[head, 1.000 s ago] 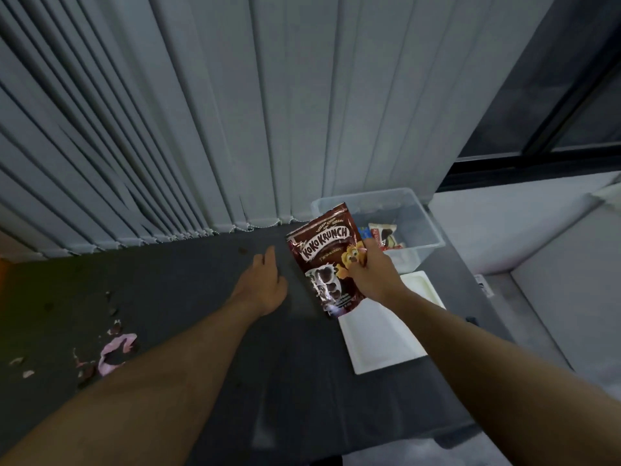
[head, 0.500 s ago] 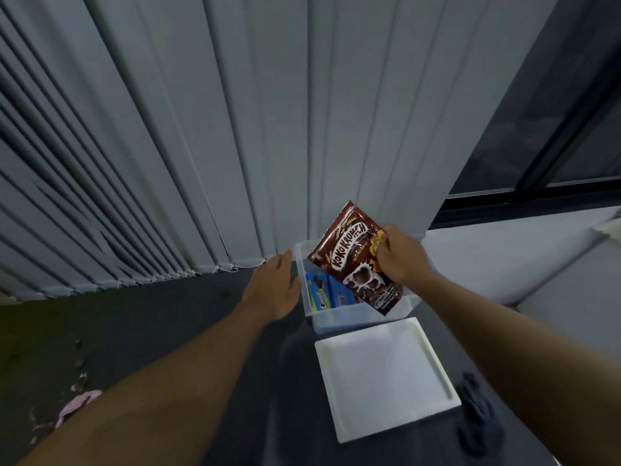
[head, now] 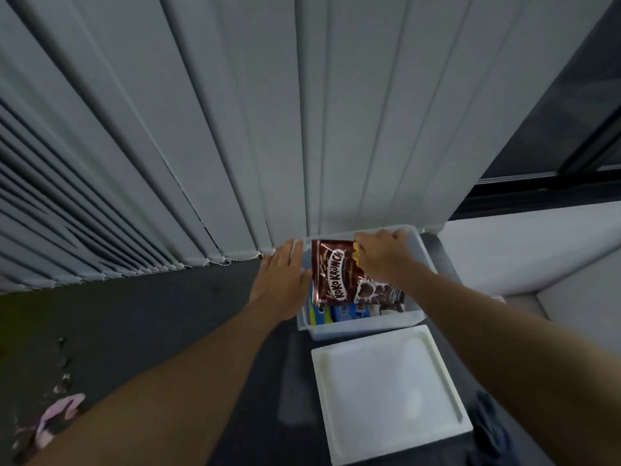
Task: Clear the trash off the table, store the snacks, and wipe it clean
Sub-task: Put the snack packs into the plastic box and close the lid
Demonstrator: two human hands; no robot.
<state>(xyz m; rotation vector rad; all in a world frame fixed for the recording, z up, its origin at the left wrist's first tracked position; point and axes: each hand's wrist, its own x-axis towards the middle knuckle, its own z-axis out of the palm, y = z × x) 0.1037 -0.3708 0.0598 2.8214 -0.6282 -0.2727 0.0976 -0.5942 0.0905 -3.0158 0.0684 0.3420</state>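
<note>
Two hands [head: 281, 284] [head: 382, 260], one cereal pouch [head: 336, 275], one bin [head: 361, 326], one lid [head: 386, 391], one cloth [head: 488, 428].

Both forearms bare, stretched forward to the clear storage bin [head: 364, 326]. Left hand [head: 284, 284]: fingers straight and together, palm laid against the bin's left wall, fingertips at its far left corner. Right hand [head: 383, 260]: over the bin's far side, knuckles up, fingers curled, pinching the top edge of the Koko Krunch pouch [head: 336, 274]. Right forearm crosses the bin's near right corner.

cereal pouch [head: 339, 274] glossy foil | bin [head: 364, 326] translucent plastic | lid [head: 386, 391] matt plastic
</note>
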